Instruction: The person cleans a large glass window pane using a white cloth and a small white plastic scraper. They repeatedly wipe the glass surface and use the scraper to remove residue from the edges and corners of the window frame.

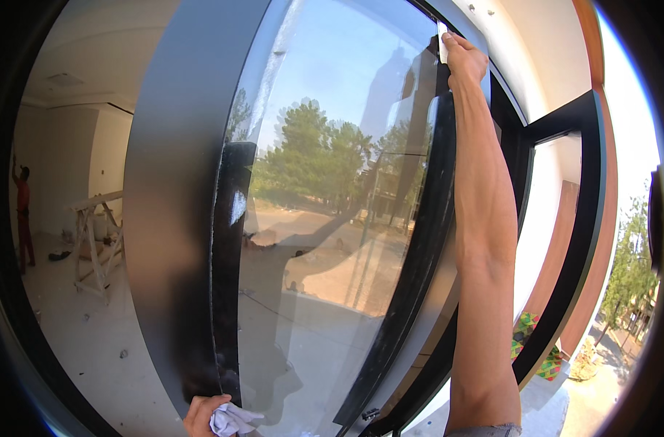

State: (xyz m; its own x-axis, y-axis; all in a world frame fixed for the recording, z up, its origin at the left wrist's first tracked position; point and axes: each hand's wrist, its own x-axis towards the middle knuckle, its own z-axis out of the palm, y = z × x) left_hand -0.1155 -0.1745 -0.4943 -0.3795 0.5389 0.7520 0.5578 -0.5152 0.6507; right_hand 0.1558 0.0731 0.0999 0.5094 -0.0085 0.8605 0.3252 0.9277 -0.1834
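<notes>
A tall glass pane (321, 180) in a dark metal frame (173, 164) fills the middle of the view and mirrors trees, sky and ground. My right hand (464, 61) reaches up to the pane's upper right corner. It pinches a flat white piece (443, 42), perhaps a scraper or folded strip, against the frame edge there. Low on the left, my left hand (203, 415) grips a crumpled white cloth or paper (232, 419) beside the pane's lower left edge. Black strips run along the left edge (239, 218) and right edge (441, 180) of the glass; pale smears mark the left one.
To the right, a black-framed window sash (594, 142) stands swung outward. Patterned red, green and yellow material (550, 365) lies below it. Through the opening at left are a wooden trestle (94, 246) and a person (23, 213) with one arm raised at the wall.
</notes>
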